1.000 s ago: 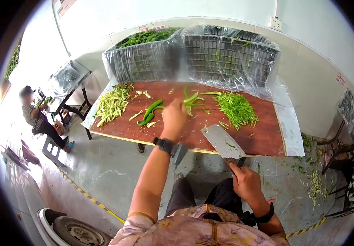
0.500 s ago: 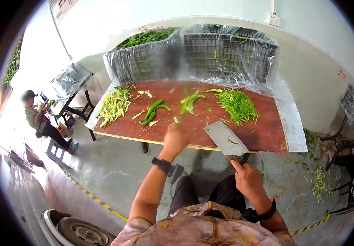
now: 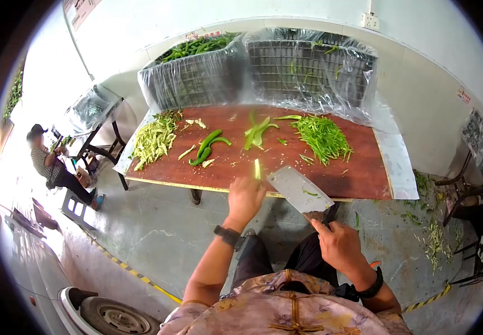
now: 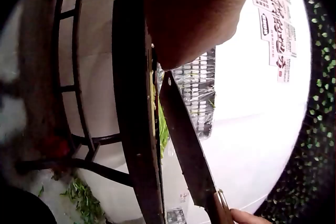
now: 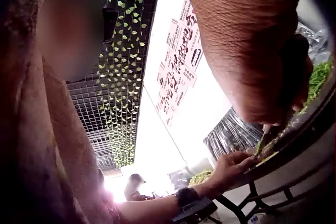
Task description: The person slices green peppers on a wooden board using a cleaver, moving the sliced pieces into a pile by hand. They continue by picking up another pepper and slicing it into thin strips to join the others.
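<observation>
At the front edge of the red-brown board (image 3: pixel 286 148), my left hand (image 3: pixel 246 195) is nearest to a pale green pepper piece (image 3: pixel 257 168), which stands up from its fingertips. My right hand (image 3: pixel 339 245) grips the handle of a cleaver (image 3: pixel 300 187). Its broad blade lies flat over the board's edge, with a green shred on it, the tip close to the pepper piece. In the left wrist view the cleaver (image 4: pixel 184 134) appears nearly edge-on. Split pepper halves (image 3: pixel 260 134) lie behind the left hand, with whole green peppers (image 3: pixel 208 148) to their left.
Shredded green pepper (image 3: pixel 324 139) is heaped at the right, a paler shredded heap (image 3: pixel 155 139) at the left. Behind stand two plastic-lined crates, the left crate (image 3: pixel 191 81) holding green peppers, the right crate (image 3: pixel 314 72) with scraps. Another person (image 3: pixel 54 162) stands far left.
My left hand has drawn back from the split peppers to the board's front edge with a pale pepper piece. The cleaver has shifted slightly left, toward that hand.
</observation>
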`<action>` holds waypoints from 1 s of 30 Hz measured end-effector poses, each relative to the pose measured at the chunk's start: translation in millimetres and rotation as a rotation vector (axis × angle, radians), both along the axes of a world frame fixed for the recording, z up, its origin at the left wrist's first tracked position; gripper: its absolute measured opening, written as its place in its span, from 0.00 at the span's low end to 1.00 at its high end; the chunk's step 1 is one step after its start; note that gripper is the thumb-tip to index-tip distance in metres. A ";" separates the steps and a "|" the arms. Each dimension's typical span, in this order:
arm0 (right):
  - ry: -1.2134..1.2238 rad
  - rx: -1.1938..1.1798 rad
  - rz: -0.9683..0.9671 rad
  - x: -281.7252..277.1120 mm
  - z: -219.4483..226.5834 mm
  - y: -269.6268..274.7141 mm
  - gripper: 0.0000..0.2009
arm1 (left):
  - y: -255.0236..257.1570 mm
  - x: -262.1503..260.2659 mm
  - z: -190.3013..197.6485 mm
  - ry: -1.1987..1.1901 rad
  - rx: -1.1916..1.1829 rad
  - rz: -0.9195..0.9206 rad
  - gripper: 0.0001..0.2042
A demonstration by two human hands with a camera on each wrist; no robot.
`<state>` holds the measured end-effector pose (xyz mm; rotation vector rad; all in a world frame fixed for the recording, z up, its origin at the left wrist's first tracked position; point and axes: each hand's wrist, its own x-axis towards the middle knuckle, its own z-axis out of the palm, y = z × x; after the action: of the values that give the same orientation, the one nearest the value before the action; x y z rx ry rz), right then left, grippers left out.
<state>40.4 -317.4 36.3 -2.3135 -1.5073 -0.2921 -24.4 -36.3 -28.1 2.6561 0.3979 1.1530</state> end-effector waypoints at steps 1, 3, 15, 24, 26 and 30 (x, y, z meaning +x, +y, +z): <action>0.001 0.000 0.000 -0.8 1.2 0.1 0.18 | -0.1 -0.5 -0.2 0.001 0.000 0.000 0.08; -0.004 -0.024 0.021 -2.6 3.2 0.6 0.18 | -0.4 -2.0 -0.3 -0.015 -0.011 0.009 0.07; 0.009 -0.047 0.025 -6.6 17.2 12.4 0.18 | -9.0 -3.9 -6.8 -0.070 0.061 -0.022 0.06; 0.020 -0.144 0.067 -9.4 33.8 19.5 0.19 | -10.8 -2.2 -16.2 -0.145 0.088 -0.016 0.04; 0.028 -0.191 0.065 -14.2 42.8 20.3 0.20 | -10.1 -0.9 -18.4 -0.158 0.085 -0.017 0.04; 0.036 -0.319 0.065 -20.8 49.0 29.2 0.23 | -10.8 1.0 -19.5 -0.202 0.071 -0.019 0.03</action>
<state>19.6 -288.2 85.3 -2.4844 -1.7128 0.0094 -23.4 -47.1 -47.5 2.5626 0.2996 1.4383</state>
